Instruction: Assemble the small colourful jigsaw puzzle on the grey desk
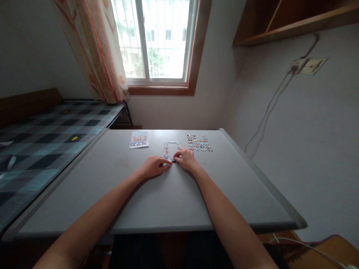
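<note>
A jigsaw border [165, 148] forms a small upright rectangle on the grey table, its middle showing bare tabletop. At its near edge, the fingers of my right hand [184, 158] pinch a dark puzzle piece [173, 160]. My left hand [154, 166] lies low at the near left corner, fingers stretched toward the same piece, with the index fingertip touching the border there. A gap shows between its thumb and index finger. Part of the border's right side is hidden behind my right hand. Loose puzzle pieces [199, 143] lie in rows to the right.
A printed picture sheet [139, 139] lies at the back left of the table [112, 201]. To the left stands a bed with a checked cover [70, 122]. A wall with a socket [310, 65] and hanging cord borders the right; a window [165, 41] is ahead.
</note>
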